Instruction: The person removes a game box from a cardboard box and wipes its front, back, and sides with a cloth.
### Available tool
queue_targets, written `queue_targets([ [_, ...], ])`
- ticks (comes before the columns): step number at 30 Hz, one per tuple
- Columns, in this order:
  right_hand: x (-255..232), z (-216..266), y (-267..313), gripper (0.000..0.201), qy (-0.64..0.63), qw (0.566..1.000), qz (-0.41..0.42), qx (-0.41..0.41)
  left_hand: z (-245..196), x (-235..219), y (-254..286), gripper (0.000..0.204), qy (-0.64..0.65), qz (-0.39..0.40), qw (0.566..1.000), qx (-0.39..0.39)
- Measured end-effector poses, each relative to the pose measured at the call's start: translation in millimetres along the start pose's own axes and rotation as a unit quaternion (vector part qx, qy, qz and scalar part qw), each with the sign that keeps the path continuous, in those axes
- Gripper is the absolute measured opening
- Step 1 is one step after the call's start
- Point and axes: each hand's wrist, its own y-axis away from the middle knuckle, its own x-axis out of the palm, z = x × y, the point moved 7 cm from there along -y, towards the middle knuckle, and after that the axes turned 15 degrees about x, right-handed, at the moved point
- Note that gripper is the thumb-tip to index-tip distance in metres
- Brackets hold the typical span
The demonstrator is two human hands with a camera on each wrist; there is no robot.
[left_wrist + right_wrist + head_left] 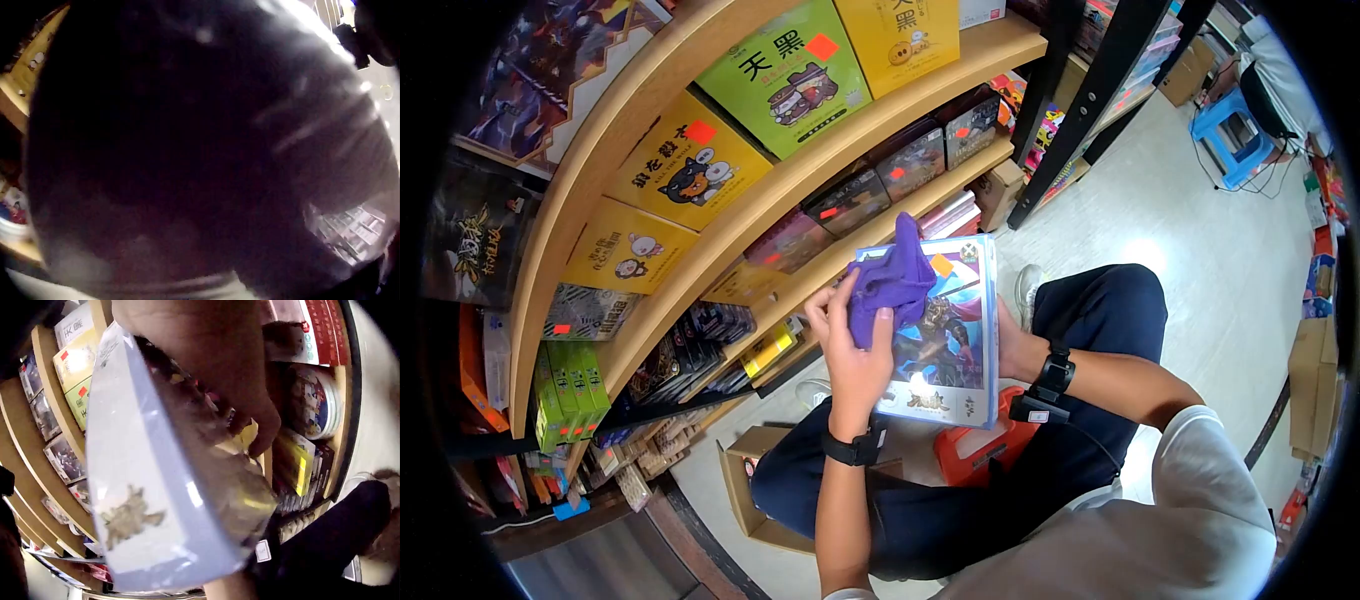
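A shiny wrapped game box (945,345) with an armoured figure on its cover is held up over the lap. My left hand (855,345) grips a bunched purple cloth (890,285) against the cover's upper left part, thumb on top. At the box's right edge, my right hand (1015,345) holds it, its fingers mostly hidden behind the box. In the right wrist view the same box (147,469) shows a pale side with a blue border, and the right hand (206,350) lies across its other face. A dark, blurred surface fills most of the left wrist view.
Curved wooden shelves (920,85) with boxed games stand at the left, including a green box (790,80). Below the hands are a red object (975,445) and an open cardboard box (745,490). A blue stool (1235,135) stands far right.
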Motion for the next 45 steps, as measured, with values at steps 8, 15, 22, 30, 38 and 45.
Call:
queue_targets([
  [8,27.6,6.9,5.8,0.052,0.002,0.999,-0.026,-0.037,-21.0,20.1,2.0,0.046,0.114,0.115,0.986,0.042],
  [15,16.9,9.5,1.8,0.047,0.012,0.995,-0.081,-0.052,-21.0,5.9,-9.0,0.045,0.013,0.06,0.994,0.087],
  [22,8.6,3.0,1.9,0.05,0.066,0.996,-0.061,-0.012,1.9,-13.4,-4.8,0.05,0.002,-0.04,0.999,0.003],
  [30,45.7,17.4,15.0,0.047,0.037,0.993,-0.014,-0.108,-23.5,8.3,-1.6,0.038,0.163,0.129,0.977,0.041],
  [38,45.7,-4.2,15.4,0.043,0.019,0.999,-0.026,-0.042,-30.3,11.0,-0.9,0.043,0.083,0.119,0.988,0.061],
  [45,32.9,-22.6,8.4,0.038,0.071,0.995,-0.064,0.04,0.1,-25.7,-2.5,0.038,-0.016,-0.062,0.998,-0.004],
])
